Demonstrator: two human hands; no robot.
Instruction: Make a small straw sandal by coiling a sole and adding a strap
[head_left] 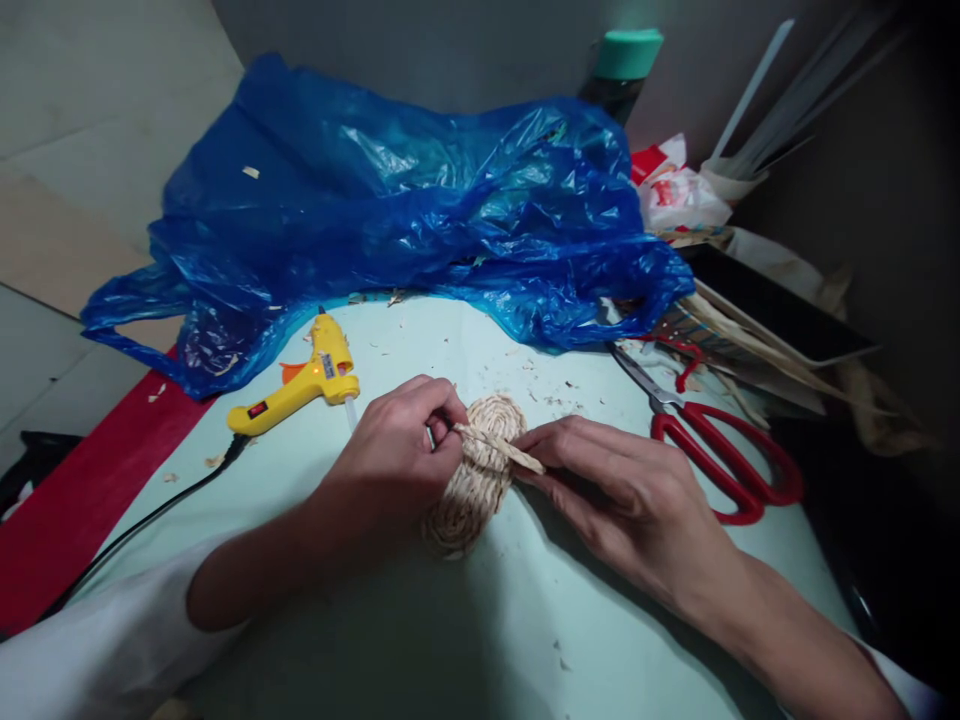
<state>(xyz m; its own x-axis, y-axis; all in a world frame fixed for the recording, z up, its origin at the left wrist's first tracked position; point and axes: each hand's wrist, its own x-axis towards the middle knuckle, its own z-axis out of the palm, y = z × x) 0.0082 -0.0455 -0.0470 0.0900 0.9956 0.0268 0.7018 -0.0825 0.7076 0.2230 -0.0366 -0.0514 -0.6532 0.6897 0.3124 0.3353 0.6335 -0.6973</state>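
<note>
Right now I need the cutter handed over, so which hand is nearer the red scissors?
Right. The right hand lies just left of the red scissors; the left hand is farther off, beyond the woven straw piece.

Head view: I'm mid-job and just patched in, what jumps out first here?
The big crumpled blue plastic bag fills the back of the pale table. At centre, the left hand and right hand pinch a straw strip across a coiled woven piece. A yellow glue gun lies to the left, red-handled scissors to the right.
</note>
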